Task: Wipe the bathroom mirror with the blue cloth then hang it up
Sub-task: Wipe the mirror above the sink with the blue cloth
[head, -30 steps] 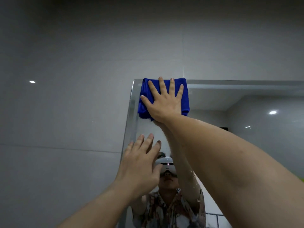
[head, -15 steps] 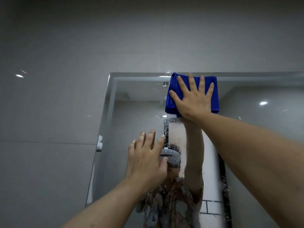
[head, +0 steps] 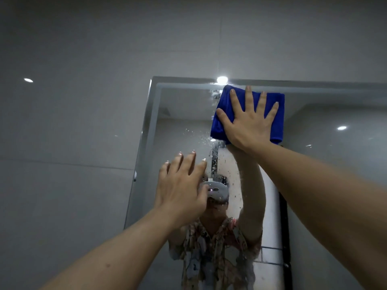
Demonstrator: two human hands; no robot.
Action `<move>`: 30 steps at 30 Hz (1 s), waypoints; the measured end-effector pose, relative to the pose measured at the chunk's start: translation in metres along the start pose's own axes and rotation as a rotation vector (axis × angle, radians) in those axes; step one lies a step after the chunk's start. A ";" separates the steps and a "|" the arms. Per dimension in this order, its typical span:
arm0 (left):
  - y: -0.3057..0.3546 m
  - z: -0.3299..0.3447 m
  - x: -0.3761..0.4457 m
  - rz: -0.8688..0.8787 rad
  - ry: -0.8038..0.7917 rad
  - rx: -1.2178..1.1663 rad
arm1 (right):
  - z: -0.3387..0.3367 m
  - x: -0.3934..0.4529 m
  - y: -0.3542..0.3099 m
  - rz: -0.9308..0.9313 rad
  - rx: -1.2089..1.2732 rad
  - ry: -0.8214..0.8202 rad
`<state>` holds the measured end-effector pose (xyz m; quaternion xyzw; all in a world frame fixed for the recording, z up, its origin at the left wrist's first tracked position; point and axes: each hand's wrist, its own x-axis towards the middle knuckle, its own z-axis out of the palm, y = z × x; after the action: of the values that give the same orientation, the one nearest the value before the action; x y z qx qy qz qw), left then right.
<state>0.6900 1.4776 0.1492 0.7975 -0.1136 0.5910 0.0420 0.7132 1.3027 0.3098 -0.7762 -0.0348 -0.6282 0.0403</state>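
Note:
The folded blue cloth lies flat against the bathroom mirror just under its top edge. My right hand presses on it with straight, spread fingers. My left hand is raised lower down in front of the glass, fingers straight and holding nothing; whether it touches the glass I cannot tell. Water droplets speckle the mirror left of and below the cloth. The reflection shows a person in a patterned shirt with an arm raised.
Grey wall tiles surround the mirror on the left and above. The mirror's bevelled left edge runs down beside my left hand. Ceiling lights reflect in the glass at the right.
My right hand has slid the blue cloth to the right along the mirror's top edge, away from the top left corner. My left hand stayed raised low in front of the glass.

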 end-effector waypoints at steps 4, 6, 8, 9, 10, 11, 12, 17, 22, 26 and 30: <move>-0.030 -0.006 -0.012 -0.048 0.013 0.008 | 0.009 0.001 -0.042 -0.035 -0.001 0.012; -0.044 -0.005 -0.019 -0.058 -0.005 0.022 | 0.015 0.002 -0.064 -0.041 0.007 0.021; -0.056 -0.005 -0.026 -0.051 -0.008 0.026 | 0.020 0.002 -0.086 -0.052 0.010 0.023; -0.062 -0.005 -0.029 -0.046 -0.012 0.025 | 0.023 0.002 -0.098 -0.065 0.008 0.023; -0.067 -0.006 -0.031 -0.042 -0.017 0.024 | 0.026 0.001 -0.109 -0.080 0.007 0.023; -0.072 -0.006 -0.032 -0.040 -0.023 0.022 | 0.028 0.001 -0.120 -0.092 0.010 0.026; -0.078 -0.007 -0.034 -0.038 -0.028 0.021 | 0.030 0.001 -0.131 -0.100 0.015 0.030; -0.104 -0.011 -0.041 -0.050 -0.042 -0.018 | 0.035 0.003 -0.158 -0.086 0.021 0.033; -0.114 -0.008 -0.049 -0.032 -0.050 -0.066 | 0.034 0.004 -0.172 -0.093 0.013 0.024; -0.112 -0.007 -0.050 -0.032 -0.069 -0.068 | 0.035 0.006 -0.184 -0.123 0.022 0.024; -0.116 -0.015 -0.051 -0.021 -0.107 -0.058 | 0.040 -0.005 -0.188 -0.164 0.011 0.027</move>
<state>0.6884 1.5996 0.1135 0.8275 -0.1246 0.5435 0.0653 0.7317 1.4940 0.3004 -0.7619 -0.1010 -0.6398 -0.0063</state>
